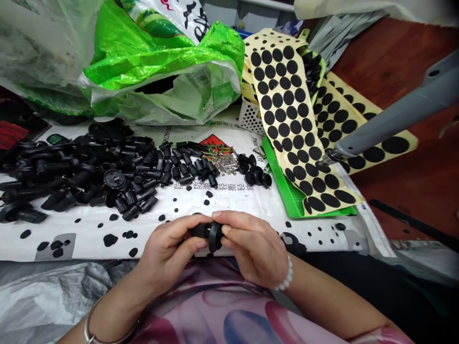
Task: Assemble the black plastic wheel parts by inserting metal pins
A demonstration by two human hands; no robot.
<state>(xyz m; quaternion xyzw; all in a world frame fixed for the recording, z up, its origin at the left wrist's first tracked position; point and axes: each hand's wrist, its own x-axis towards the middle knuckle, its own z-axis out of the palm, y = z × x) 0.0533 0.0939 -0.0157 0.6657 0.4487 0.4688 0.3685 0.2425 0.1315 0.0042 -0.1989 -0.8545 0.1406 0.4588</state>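
Both hands meet at the table's front edge. My left hand (168, 246) pinches a black ribbed plastic piece (198, 231) between thumb and fingers. In my right hand (251, 243) is a round black plastic cap (215, 236), turned on its side. A thin metal bit shows between the two parts, which touch or nearly touch; fingers hide most of both. Beyond my hands lie several small black cylinders (184, 167), a little heap of metal screws (226, 162) and several black rings (255, 173).
A large pile of black plastic parts (82, 167) covers the table's left. Behind it sits a green and clear plastic bag (165, 71). On the right, sheets of black round stickers (283, 105) lie over a green tray (283, 184), with a grey power screwdriver (394, 114) hanging above.
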